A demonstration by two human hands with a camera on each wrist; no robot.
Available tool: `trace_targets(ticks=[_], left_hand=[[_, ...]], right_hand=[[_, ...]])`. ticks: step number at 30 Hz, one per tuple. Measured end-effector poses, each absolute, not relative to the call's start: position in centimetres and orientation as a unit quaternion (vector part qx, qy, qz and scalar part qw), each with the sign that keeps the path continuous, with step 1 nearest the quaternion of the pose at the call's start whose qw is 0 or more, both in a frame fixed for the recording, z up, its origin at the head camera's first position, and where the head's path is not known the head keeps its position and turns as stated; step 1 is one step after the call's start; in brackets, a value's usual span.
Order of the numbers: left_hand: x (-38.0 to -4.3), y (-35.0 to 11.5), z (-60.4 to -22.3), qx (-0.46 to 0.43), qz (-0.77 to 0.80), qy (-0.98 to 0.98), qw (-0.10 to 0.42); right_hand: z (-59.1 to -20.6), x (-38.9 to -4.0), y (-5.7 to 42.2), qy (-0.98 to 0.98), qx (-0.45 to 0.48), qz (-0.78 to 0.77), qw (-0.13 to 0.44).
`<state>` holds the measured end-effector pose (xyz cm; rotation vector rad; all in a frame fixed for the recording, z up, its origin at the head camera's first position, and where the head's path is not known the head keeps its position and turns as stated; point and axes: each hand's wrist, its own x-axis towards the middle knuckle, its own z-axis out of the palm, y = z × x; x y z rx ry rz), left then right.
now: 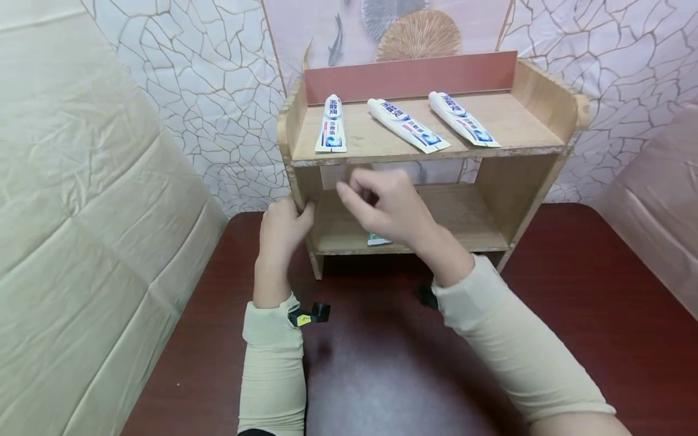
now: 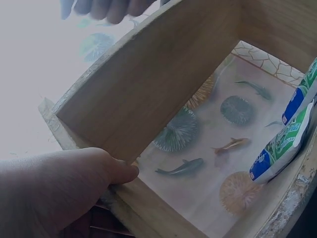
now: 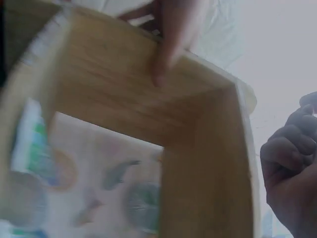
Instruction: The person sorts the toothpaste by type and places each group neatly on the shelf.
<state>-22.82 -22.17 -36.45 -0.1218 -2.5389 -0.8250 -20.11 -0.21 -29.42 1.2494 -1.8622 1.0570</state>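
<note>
My left hand [image 1: 283, 227] grips the left side panel of a small wooden shelf [image 1: 400, 156], its thumb on the inner face in the left wrist view. In front of the middle opening hovers my right hand [image 1: 389, 203], fingers curled with nothing visible in them. It partly hides the lower level. On the upper board lie three white toothpaste tubes: a left tube [image 1: 331, 124], a middle tube [image 1: 409, 125] and a right tube [image 1: 463, 119]. Down on the lower board, a green-and-blue tube [image 2: 282, 144] lies beside another green tube [image 2: 302, 94].
The shelf stands on a dark red table [image 1: 360, 363] near the patterned wall [image 1: 180, 79]. A reddish strip [image 1: 409, 79] runs along the back of its upper board. Beige cloth [image 1: 82, 212] hangs at the left, and more cloth [image 1: 654, 175] at the right.
</note>
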Motion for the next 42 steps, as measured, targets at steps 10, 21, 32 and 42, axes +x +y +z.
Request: trace_targets(ticks=[10, 21, 32, 42], left_hand=[[-23.0, -21.8, -36.8, -0.035, -0.298, -0.930, 0.213], [-23.5, -22.4, -37.0, -0.032, -0.297, -0.931, 0.209], [-23.8, -22.3, -37.0, -0.043, -0.295, -0.934, 0.199], [-20.9, -23.2, -36.7, -0.009, -0.231, -0.960, 0.155]], right_hand=[[-39.1, -19.2, 4.8, -0.757, 0.405, 0.441, 0.260], [-41.6, -20.1, 7.0, -0.770, 0.372, 0.439, 0.276], [-41.8, -20.4, 7.2, -0.783, 0.363, 0.434, 0.258], [-41.7, -19.9, 7.3, -0.836, 0.320, 0.411, 0.174]])
